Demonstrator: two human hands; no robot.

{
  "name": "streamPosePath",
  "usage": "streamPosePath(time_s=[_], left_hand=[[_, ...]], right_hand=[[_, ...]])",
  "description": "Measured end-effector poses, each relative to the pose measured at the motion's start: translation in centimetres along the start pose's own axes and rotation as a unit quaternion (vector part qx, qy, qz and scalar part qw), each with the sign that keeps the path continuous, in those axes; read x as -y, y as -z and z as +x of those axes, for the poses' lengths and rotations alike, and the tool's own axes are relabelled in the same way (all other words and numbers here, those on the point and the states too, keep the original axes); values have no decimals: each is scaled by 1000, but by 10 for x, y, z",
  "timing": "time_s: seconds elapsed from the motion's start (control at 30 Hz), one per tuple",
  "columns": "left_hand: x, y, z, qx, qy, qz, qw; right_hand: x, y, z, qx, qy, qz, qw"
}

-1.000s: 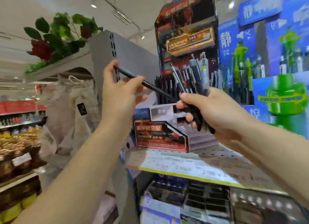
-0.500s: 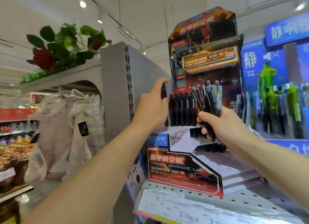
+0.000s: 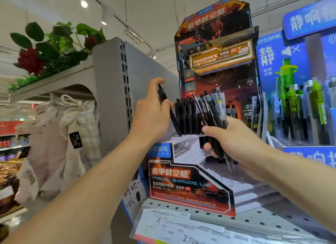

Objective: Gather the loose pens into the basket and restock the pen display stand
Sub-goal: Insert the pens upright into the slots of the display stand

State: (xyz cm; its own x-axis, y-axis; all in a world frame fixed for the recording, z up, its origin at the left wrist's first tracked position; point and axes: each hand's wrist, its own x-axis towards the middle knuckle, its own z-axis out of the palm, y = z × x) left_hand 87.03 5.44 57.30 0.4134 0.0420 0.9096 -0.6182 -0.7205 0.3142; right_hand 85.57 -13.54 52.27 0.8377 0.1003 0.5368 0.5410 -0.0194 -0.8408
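- Our left hand pinches a black pen, tip at the pen display stand.
- Our right hand has its fingers clamped round a bundle of pens.

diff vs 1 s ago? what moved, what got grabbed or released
The left hand carried its single black pen from out in front of the display stand to the left end of the top row of pens, tilting it from near level to steeply upright, tip at the row. Nothing released. The right hand still grips its bundle of pens.
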Motion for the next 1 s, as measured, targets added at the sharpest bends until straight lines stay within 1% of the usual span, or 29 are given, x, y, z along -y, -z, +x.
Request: streamPosePath(time_s=[0.1,0.23,0.33,0.5,0.63,0.7,0.8,0.9,1.0], left_hand=[[-2,0,-2,7,-27,53,998],[-5,-1,6,-13,-19,48,999],[-7,-1,9,10,-15,66,998],[-5,0,10,18,3,6,1000],[2,-5,7,38,-5,19,999],[5,-7,9,57,-4,24,998],[8,-9,10,116,4,38,993],[8,-9,11,165,16,30,986],[6,-10,12,185,18,29,982]], right_hand=[[0,2,-2,0,2,-8,1000],[-1,8,-3,-14,-7,4,1000],[-3,8,0,-29,-9,28,999],[-5,2,1,-32,7,36,999],[-6,-2,1,-33,28,38,998],[-4,-3,2,-38,40,39,998],[-1,-2,5,-54,43,34,997],[2,-2,11,-52,40,54,996],[5,-3,18,-54,32,65,996]])
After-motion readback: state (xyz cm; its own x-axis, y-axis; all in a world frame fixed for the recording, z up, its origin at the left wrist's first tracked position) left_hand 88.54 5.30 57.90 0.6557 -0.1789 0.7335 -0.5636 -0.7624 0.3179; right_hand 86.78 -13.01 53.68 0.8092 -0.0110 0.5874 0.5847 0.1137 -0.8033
